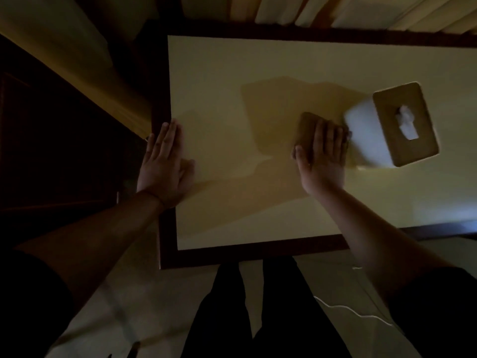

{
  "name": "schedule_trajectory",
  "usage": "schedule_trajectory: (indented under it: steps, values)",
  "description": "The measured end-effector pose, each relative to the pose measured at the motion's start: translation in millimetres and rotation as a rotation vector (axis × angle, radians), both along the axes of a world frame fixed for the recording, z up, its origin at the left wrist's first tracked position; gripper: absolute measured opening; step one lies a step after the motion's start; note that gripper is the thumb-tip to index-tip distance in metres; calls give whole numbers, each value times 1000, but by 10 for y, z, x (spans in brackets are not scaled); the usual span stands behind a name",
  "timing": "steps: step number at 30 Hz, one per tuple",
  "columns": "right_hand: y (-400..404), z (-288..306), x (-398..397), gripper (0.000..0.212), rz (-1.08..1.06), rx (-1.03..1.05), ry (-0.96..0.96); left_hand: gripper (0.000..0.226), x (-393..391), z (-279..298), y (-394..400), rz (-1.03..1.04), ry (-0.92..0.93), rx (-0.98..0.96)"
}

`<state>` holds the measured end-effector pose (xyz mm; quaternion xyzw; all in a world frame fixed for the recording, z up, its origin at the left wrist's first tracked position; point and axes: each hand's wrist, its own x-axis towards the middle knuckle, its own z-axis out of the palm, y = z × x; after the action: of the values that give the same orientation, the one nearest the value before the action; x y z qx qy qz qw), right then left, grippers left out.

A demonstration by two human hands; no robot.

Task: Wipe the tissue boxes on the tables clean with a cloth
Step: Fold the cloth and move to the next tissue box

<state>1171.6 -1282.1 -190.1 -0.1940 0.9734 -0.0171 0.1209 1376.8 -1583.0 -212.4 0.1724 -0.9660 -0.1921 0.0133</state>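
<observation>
The tissue box (392,125) stands on the right part of the pale table (232,60), white-sided with a brown top and a tuft of tissue poking from its slot; it looks slightly blurred. The right hand (322,153) lies flat with straight fingers on a folded brown cloth (305,127), pressing it to the tabletop right against the box's near left side. The left hand (165,161) is spread flat on the table's left edge, holding nothing, well apart from the box. The main risk is that nothing steadies the box: a sideways push from the cloth could slide or tip this probably light thing toward the table's right side instead of cleaning it. A rough pass over the top could also snag the tissue and drag it out. In this dim light, missed patches would be hard to spot.
</observation>
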Motion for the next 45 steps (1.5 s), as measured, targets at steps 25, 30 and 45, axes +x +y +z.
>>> schedule_trajectory:
  steps: [25, 30, 45]
  values:
    - [-872, 63, 1290, 71, 593, -122, -61, 74, 18, 45, -11, -1, 12, 23]
    - [-192, 37, 1108, 64, 861, -217, -88, 71, 21, 77, -5, 11, 1, 48]
    - [33, 38, 1601, 71, 558, -106, -137, 76, 20, 76, 22, 26, -68, 32]
